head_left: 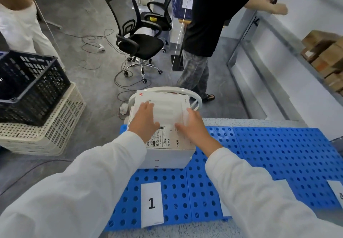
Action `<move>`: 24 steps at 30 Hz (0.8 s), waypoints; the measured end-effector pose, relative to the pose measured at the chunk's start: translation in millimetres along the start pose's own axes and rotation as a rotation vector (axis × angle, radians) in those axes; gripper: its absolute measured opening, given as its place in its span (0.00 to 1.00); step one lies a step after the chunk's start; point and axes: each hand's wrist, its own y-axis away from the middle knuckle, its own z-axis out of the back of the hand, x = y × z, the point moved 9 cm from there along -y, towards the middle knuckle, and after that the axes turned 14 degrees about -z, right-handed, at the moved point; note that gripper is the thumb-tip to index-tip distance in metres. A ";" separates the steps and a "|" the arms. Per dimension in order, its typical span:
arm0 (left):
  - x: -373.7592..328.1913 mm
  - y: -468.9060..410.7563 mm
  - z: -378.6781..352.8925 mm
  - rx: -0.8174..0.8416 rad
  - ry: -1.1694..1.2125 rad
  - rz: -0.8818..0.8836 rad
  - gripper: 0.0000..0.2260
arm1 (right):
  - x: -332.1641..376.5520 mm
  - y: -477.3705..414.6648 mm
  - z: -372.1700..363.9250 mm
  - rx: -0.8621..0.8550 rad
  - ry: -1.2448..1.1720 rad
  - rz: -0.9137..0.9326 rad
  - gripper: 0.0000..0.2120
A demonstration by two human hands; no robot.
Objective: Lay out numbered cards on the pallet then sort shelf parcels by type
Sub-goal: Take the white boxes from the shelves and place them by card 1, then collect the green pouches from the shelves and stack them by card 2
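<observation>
A blue perforated pallet (278, 154) lies in front of me. On its near left lies a white card marked 1 (151, 203); another card (336, 191) shows at the right edge, its number cut off. A stack of white boxes (167, 156) stands at the pallet's far left corner. On top of it lies a white air-cushion parcel (167, 111). My left hand (143, 121) lies flat on the parcel's left side with straight fingers. Flat on the parcel's right side lies my right hand (193, 126).
A white round rim (185, 91) sits behind the boxes. Stacked dark blue (27, 85) and cream crates (46, 132) stand left. A person in black (204, 24) reaches to the grey shelf (269, 56) holding brown cartons (326, 56). Office chair (137, 41) and cables lie on the floor.
</observation>
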 end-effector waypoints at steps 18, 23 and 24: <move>-365.4 36.8 -26.8 0.235 -0.293 -0.790 0.19 | -117.6 173.0 292.7 -0.301 0.334 0.023 0.27; -505.3 83.3 -59.7 0.248 -0.272 -0.975 0.23 | -184.6 265.5 395.7 -0.444 0.455 -0.103 0.26; -534.1 94.5 -65.0 0.237 -0.248 -1.019 0.22 | -196.7 285.3 414.4 -0.471 0.478 -0.121 0.26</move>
